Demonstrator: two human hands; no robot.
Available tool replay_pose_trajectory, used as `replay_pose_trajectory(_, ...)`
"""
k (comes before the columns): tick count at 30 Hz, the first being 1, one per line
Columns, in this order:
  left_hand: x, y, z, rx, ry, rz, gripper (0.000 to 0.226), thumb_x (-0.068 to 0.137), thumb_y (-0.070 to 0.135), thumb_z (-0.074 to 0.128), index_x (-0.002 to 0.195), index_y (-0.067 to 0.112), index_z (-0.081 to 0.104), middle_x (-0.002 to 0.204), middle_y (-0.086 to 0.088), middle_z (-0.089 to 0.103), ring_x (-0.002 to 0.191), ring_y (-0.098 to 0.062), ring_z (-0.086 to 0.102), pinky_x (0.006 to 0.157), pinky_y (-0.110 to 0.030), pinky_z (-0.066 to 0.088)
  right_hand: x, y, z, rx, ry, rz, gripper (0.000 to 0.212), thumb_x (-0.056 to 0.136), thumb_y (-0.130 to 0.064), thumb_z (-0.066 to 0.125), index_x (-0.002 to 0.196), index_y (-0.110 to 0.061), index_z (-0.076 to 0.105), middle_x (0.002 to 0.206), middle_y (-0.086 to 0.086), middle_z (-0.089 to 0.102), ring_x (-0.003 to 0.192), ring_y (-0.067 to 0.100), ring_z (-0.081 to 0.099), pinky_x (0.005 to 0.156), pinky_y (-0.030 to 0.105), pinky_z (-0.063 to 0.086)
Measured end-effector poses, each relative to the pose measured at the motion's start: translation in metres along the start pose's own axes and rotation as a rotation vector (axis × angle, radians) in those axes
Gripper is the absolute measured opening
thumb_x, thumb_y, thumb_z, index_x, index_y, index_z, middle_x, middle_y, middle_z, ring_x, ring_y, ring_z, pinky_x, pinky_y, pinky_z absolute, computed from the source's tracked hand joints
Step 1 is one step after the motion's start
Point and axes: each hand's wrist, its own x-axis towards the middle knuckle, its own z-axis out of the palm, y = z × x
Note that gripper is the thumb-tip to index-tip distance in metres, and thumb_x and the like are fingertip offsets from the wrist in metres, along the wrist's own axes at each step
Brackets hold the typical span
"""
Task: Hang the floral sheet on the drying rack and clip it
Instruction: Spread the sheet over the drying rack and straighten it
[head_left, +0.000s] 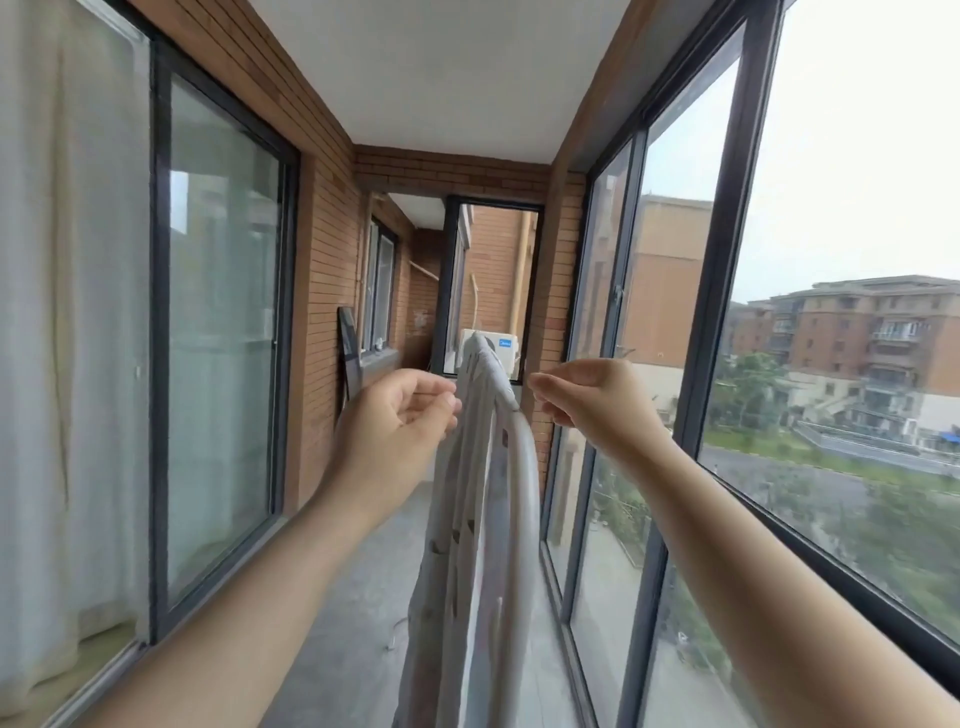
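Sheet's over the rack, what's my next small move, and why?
Probably close both hands on the floral sheet where it crosses the top of the drying rack and spread it: it hangs bunched in folds, the left hand is at its edge, the right hand is apart from it, and no clip shows.

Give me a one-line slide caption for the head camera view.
Sheet draped over the rack on a balcony, left hand and right hand raised either side.
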Motion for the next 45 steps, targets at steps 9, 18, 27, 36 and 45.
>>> replay_pose_trajectory(9,0.062,-0.067,0.012,-0.019,-0.172,-0.035,0.008,0.080,0.023,0.074,0.087,0.023,0.071,0.083,0.006,0.072,0.082,-0.011,0.068,0.085,-0.038,0.057,0.034,0.000,0.012,-0.103,-0.129,0.148,0.017,0.086,-0.011,0.070,0.100,-0.004,0.075,0.089,0.012,0.075,0.086,0.024,0.073,0.075,0.024,0.060)
replay_pose_trajectory(18,0.074,-0.079,0.045,-0.062,-0.219,0.017,0.013,0.076,0.017,0.080,0.084,0.024,0.071,0.079,0.008,0.074,0.076,-0.005,0.070,0.076,-0.027,0.058,0.043,0.025,0.026,-0.283,-0.105,-0.032,0.015,0.080,-0.008,0.074,0.086,-0.020,0.079,0.070,-0.018,0.071,0.071,0.000,0.069,0.065,0.008,0.048)
replay_pose_trajectory(27,0.080,-0.081,0.055,-0.027,-0.124,0.073,0.015,0.081,0.007,0.071,0.080,0.021,0.071,0.074,0.005,0.071,0.068,-0.004,0.066,0.069,-0.019,0.055,0.044,0.029,0.026,-0.284,-0.056,-0.102,0.009,0.081,-0.009,0.074,0.078,-0.017,0.078,0.058,-0.015,0.068,0.054,-0.008,0.060,0.057,0.004,0.043)
replay_pose_trajectory(36,0.083,-0.058,0.044,-0.079,-0.083,0.118,0.026,0.076,0.008,0.074,0.069,0.032,0.069,0.067,0.007,0.070,0.062,-0.003,0.063,0.066,-0.019,0.052,0.040,0.007,0.017,-0.304,-0.056,-0.162,0.007,0.085,-0.012,0.068,0.084,-0.012,0.076,0.074,-0.005,0.074,0.070,0.008,0.069,0.068,0.020,0.055)
replay_pose_trajectory(45,0.030,-0.026,0.019,-0.126,-0.150,0.150,0.013,0.080,0.007,0.073,0.077,0.020,0.075,0.068,0.007,0.072,0.065,-0.008,0.067,0.062,-0.013,0.051,-0.015,-0.018,-0.008,-0.181,-0.127,-0.170,0.005,0.085,-0.012,0.069,0.084,-0.012,0.074,0.081,-0.003,0.076,0.081,0.011,0.072,0.082,0.023,0.056)
